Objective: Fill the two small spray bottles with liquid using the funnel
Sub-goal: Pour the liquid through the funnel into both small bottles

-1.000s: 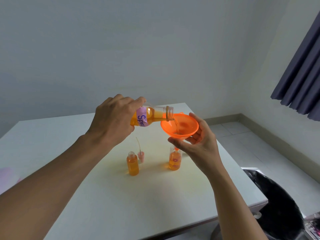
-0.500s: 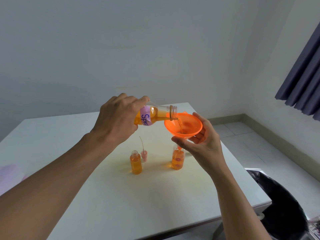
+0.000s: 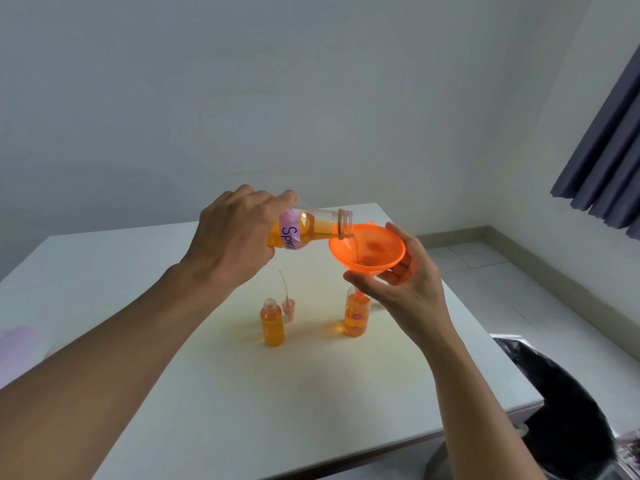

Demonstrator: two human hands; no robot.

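Observation:
My left hand [image 3: 235, 237] grips a clear bottle [image 3: 311, 228] with a pink label, tipped nearly level, its open mouth over an orange funnel [image 3: 369, 247]. A thin stream of orange liquid runs into the funnel. My right hand [image 3: 405, 282] holds the funnel by its cone, the spout set in the neck of a small bottle [image 3: 356, 317] with flower prints, mostly full of orange liquid. A second small bottle [image 3: 272, 322], full and uncapped, stands to its left. A pink spray cap [image 3: 288, 306] with its tube sticking up stands just behind it.
The white table [image 3: 242, 393] ends at its front edge close to me and at its right edge beside a black bin bag [image 3: 561, 403]. A pale pink object [image 3: 17, 348] lies at the table's left edge. A dark curtain [image 3: 606, 161] hangs at the right.
The view has shifted slightly. The level in the flower-print bottle has risen a little while the pouring goes on; both hands keep their holds.

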